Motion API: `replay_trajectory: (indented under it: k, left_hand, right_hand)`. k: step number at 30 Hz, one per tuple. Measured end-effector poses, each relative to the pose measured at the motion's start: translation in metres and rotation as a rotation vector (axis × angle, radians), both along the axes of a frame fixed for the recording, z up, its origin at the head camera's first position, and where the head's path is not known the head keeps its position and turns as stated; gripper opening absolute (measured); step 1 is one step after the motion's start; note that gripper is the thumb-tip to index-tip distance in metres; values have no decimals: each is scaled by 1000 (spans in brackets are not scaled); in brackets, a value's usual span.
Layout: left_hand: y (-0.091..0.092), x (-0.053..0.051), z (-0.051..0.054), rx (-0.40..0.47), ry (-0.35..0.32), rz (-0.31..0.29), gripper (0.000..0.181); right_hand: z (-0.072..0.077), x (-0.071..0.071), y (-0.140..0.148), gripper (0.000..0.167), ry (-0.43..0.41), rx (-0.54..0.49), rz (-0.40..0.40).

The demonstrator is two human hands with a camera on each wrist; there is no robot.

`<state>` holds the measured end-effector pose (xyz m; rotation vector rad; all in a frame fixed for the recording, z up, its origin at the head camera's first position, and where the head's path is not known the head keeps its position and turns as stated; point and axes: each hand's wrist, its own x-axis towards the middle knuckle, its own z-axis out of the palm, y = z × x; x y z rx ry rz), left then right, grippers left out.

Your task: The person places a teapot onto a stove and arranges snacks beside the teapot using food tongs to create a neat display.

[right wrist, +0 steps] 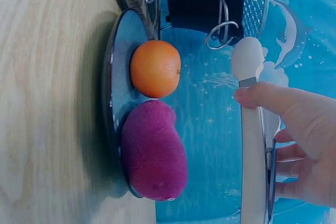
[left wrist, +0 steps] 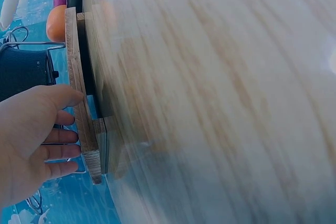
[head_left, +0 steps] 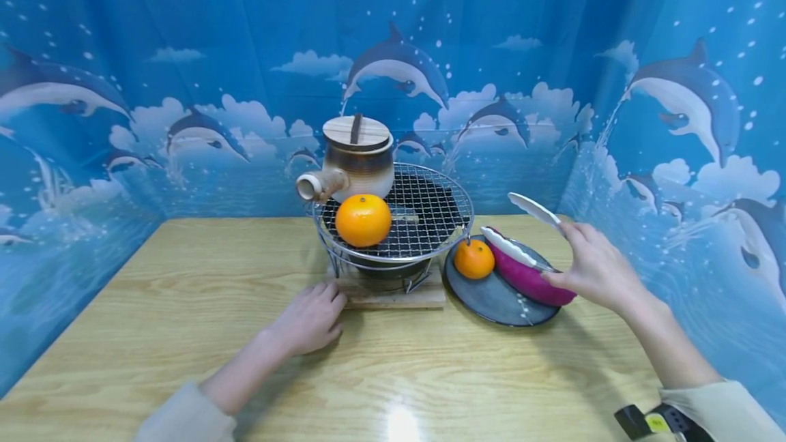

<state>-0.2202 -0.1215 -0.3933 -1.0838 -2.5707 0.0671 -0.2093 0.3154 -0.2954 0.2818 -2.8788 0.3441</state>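
Observation:
My left hand [head_left: 312,316] rests at the left end of a wooden board [head_left: 393,300]; in the left wrist view the fingertips of this hand [left wrist: 31,135] touch the board [left wrist: 79,82]. My right hand [head_left: 598,266] holds tongs [head_left: 533,209] with white tips, their two arms spread apart. A purple sweet potato [head_left: 531,282] and an orange [head_left: 474,259] lie side by side on a dark plate [head_left: 491,302]. The right wrist view has the tongs [right wrist: 253,145] in my hand [right wrist: 310,135], raised above the sweet potato [right wrist: 153,150] and the orange [right wrist: 155,69], touching neither.
On the board stands a small stove with a round wire grill [head_left: 424,210]. The grill bears a second orange [head_left: 363,221] at the front left and a lidded pot [head_left: 362,162] behind it, its handle toward the left. A dolphin-print curtain [head_left: 245,33] surrounds the table [head_left: 184,305].

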Motion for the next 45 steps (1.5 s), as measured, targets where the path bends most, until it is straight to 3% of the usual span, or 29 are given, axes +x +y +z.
replay_trajectory:
  k: [12,23,36,45]
  left_hand:
    - [0,-4,-1,-2,41,-5,34]
    - [0,-1,0,-5,25,-13,32]
    - [-1,0,1,-12,15,-8,33]
    - [-1,1,0,-8,11,1,33]
  right_hand:
    - [-15,0,0,84,41,76,35]
    - [-36,-2,-7,78,156,105,119]
    - [-44,-3,-11,85,137,160,121]
    - [-49,-5,-13,86,174,211,126]
